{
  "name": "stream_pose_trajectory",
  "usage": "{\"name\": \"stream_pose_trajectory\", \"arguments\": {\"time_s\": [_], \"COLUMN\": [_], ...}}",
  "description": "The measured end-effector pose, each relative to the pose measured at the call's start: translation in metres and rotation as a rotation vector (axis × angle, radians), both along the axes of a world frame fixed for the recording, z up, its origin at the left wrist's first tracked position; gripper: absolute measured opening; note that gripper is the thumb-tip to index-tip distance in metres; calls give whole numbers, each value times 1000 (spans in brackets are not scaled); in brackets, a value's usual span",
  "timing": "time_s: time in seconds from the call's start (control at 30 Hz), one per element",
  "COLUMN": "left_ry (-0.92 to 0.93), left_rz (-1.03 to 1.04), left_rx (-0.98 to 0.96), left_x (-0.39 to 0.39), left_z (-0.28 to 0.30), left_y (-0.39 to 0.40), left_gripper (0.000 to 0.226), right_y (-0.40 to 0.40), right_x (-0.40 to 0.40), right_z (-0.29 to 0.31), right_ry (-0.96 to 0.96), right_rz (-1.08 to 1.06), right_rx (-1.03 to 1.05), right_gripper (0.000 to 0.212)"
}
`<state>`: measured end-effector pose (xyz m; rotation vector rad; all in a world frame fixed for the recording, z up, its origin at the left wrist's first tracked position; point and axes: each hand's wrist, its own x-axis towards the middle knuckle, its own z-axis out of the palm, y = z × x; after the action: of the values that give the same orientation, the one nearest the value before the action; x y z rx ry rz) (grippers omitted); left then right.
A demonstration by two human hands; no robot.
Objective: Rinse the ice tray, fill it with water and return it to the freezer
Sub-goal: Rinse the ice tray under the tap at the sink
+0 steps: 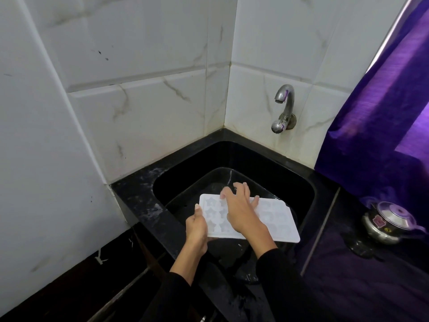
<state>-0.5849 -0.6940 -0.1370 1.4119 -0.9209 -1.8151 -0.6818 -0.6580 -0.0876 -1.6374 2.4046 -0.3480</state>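
Left hand (196,225) grips an edge, thumb on top; right hand (241,209) lies flat, fingers (228,191) spread.

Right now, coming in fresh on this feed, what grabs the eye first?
The white ice tray with star-shaped moulds, held over the black sink: the left hand grips its near-left edge while the right hand lies spread across its top. Next, the metal tap on the tiled wall behind, with no water visibly running, and the purple curtain at right.
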Motion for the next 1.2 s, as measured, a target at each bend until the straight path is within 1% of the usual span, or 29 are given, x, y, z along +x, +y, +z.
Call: {"name": "stream_pose_trajectory", "arguments": {"time_s": [0.1,0.3,0.5,0.67,0.83,0.93,1.0,1.1,1.2], "left_ry": [-10,-6,-4,-7,-14,-17,-25,-22,-19], "left_rz": [2,-2,3,3,11,-3,-6,9,22], "left_rx": [-15,-19,-17,-7,15,23,26,39,59], "left_x": [1,0,1,0,1,1,2,3,7], "left_z": [-1,-1,-1,2,1,0,1,4,4], "left_y": [2,4,4,3,4,3,1,-3,-7], "left_gripper": [45,45,43,41,42,43,43,42,46], "right_y": [-8,-15,-16,-20,-21,-19,-13,1,20], "right_x": [5,14,12,14,14,12,8,-5,-28], "right_z": [2,-1,-3,-5,-12,-12,-6,12,23], "right_ry": [11,128,176,195,171,112,40,-44,-45], "right_rz": [52,110,119,124,115,105,85,-5,-157], "right_rx": [10,178,163,180,158,152,101,-16,-54], "right_gripper": [65,72,63,64,61,65,69,71,73]}}
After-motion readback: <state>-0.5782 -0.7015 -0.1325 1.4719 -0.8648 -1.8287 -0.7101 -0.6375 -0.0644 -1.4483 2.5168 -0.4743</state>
